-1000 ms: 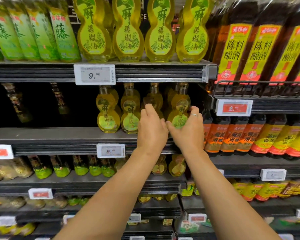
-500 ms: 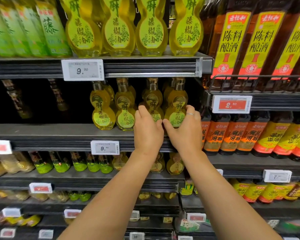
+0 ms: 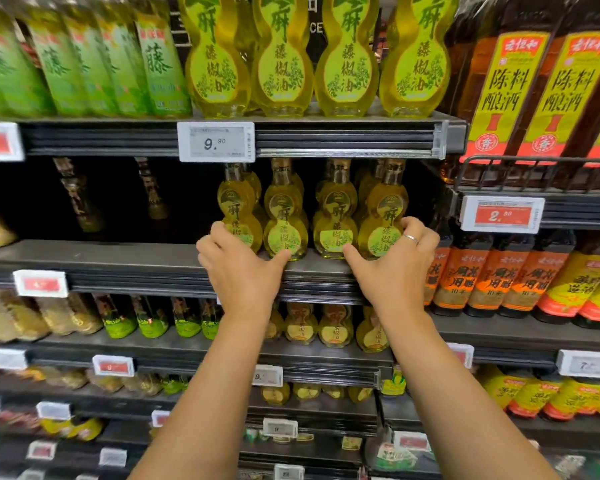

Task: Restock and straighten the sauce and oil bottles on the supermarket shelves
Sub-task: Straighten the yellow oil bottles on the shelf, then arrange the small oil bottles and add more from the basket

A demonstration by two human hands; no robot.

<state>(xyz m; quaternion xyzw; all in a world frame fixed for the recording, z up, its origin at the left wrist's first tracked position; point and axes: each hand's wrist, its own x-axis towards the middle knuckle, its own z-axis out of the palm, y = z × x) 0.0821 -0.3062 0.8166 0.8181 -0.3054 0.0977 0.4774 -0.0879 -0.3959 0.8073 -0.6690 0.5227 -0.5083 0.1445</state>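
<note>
Dark grey metal supermarket shelving [image 3: 136, 258] filled the whole view, several tiers stacked top to bottom, each w/ a ribbed black price rail [image 3: 343, 140] along the front edge. White electronic price tag [image 3: 216, 142] reading 9.90 was clipped to the upper rail; red-faced tag [image 3: 503, 214] reading 2.98 sat on the neighbouring bay to the right. More tags, some red, some white, ran along the lower rails, mostly blurred. Right bay had a black wire guard [image 3: 534, 164] across its upper tier. Left part of the middle tier was deep in shadow, back panel black. Lighting came from above, bright on upper tiers, dimmer lower down.
</note>
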